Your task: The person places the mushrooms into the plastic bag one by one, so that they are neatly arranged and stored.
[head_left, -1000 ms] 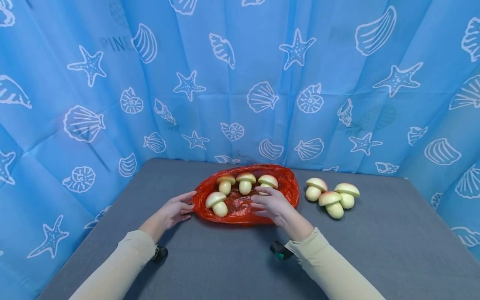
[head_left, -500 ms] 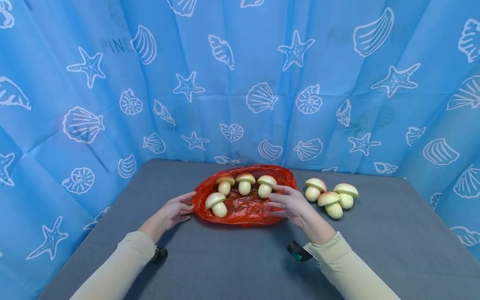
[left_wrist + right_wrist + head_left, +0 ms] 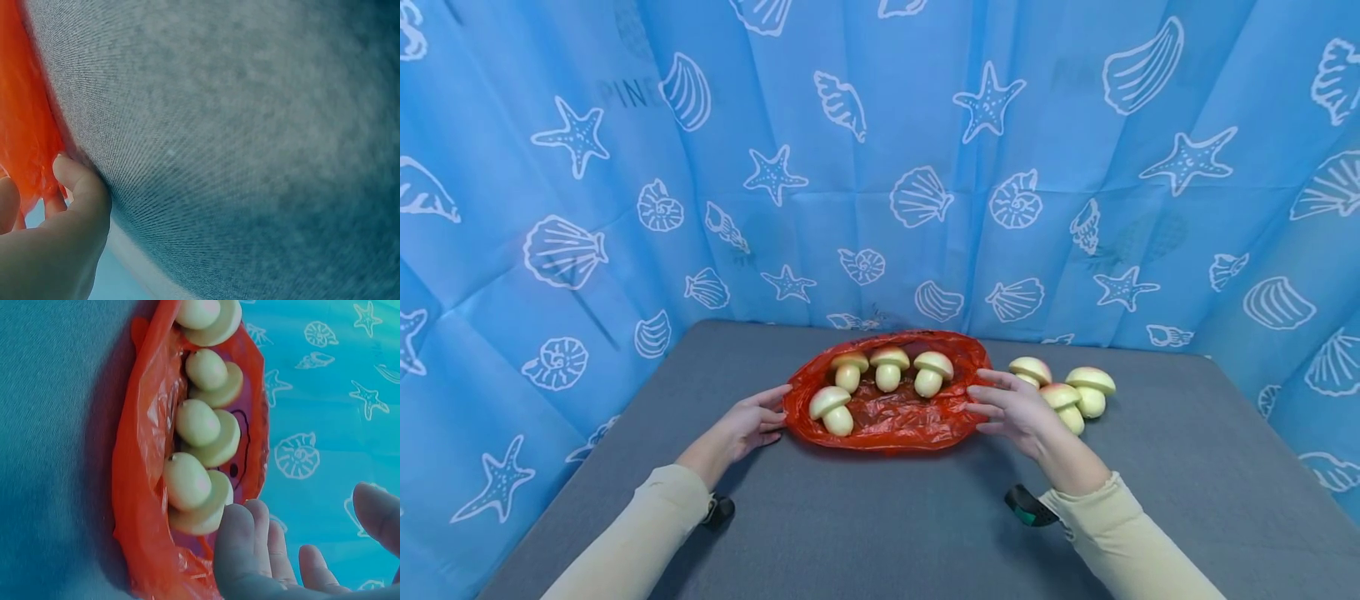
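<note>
The red bag (image 3: 887, 437) of mushroom-shaped pieces (image 3: 887, 380) is flanked by the left hand (image 3: 747, 425) and right hand (image 3: 1019, 412), both grips loosely spread.

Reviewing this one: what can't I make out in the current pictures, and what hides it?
- Head view: the lower stem of the leftmost loose mushroom, covered by the right hand.
- Left wrist view: whether the left hand pinches or merely touches the red bag; the left edge cuts both off.
- Right wrist view: the topmost mushroom, cut off by the top edge.
</note>
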`<state>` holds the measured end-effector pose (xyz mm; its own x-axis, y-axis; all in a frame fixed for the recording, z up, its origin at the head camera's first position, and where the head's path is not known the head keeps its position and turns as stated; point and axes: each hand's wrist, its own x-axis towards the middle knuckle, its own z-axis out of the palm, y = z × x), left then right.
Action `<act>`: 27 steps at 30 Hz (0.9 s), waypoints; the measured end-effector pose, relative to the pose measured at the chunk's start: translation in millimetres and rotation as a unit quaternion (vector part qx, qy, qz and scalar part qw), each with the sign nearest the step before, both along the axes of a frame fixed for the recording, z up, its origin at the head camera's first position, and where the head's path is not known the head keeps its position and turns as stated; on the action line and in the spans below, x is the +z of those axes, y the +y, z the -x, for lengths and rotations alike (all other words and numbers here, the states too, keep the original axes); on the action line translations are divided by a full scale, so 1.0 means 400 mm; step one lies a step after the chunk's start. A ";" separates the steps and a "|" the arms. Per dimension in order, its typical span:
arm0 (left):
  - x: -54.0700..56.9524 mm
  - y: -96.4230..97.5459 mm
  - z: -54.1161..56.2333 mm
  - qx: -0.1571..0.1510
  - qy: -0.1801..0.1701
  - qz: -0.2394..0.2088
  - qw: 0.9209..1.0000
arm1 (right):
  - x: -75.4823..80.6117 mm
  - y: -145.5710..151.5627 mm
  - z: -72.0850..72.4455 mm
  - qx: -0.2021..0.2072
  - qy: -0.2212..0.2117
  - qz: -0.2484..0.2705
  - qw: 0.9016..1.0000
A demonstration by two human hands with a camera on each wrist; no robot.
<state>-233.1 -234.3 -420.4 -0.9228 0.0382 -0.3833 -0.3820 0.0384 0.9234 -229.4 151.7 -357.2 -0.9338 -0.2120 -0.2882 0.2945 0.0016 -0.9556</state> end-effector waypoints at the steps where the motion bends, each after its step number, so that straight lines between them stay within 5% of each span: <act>1: 0.001 0.000 -0.001 -0.001 0.001 0.000 1.000 | 0.000 0.005 0.000 0.000 0.001 -0.003 1.000; 27: 0.001 0.000 0.000 -0.003 0.001 0.003 1.000 | 0.010 0.089 -0.005 -0.011 -0.009 -0.029 0.999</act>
